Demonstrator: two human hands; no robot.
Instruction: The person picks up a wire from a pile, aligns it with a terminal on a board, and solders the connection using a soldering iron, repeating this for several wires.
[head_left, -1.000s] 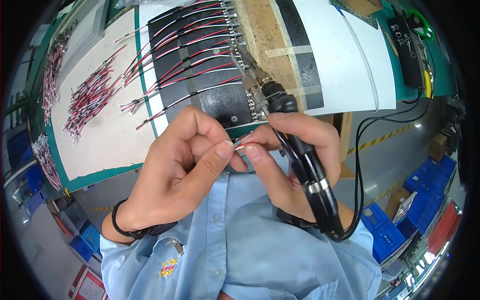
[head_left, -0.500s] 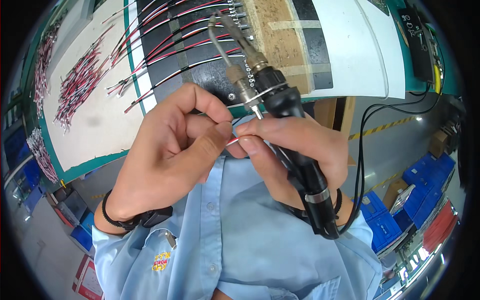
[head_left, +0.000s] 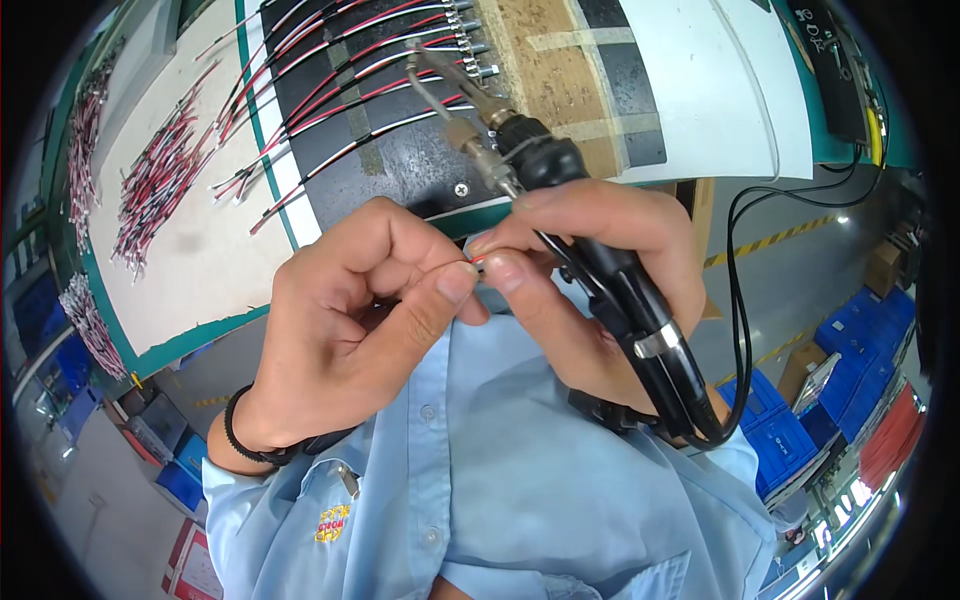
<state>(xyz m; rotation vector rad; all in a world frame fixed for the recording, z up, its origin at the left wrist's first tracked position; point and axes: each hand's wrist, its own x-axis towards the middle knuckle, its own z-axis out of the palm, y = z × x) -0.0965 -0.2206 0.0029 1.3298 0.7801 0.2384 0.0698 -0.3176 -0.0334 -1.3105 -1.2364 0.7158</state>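
My left hand (head_left: 350,320) is closed, thumb and forefinger pinching a short piece of thin red-and-white wire (head_left: 477,260), mostly hidden by the fingers. Thumb and fingertips of my right hand (head_left: 640,240) meet at the same wire, just to the right. That right hand also holds a black soldering iron (head_left: 545,155) with a metal solder feed tube (head_left: 430,95) beside its tip. The iron slants up and left, its tip over the black board (head_left: 420,180). Along that board lie several red, black and white wires (head_left: 345,150), their right ends at a row of small metal connectors (head_left: 480,50).
Bundles of similar wires (head_left: 165,185) lie on the pale board at the left. A brown strip (head_left: 545,75) and white sheet (head_left: 700,100) extend right. The iron's black cable (head_left: 735,300) loops toward a black box (head_left: 830,70). Blue crates (head_left: 765,430) stand lower right.
Both hands have drawn closer at the wire, and less of it shows between them. The soldering iron's tip has shifted slightly left and down.
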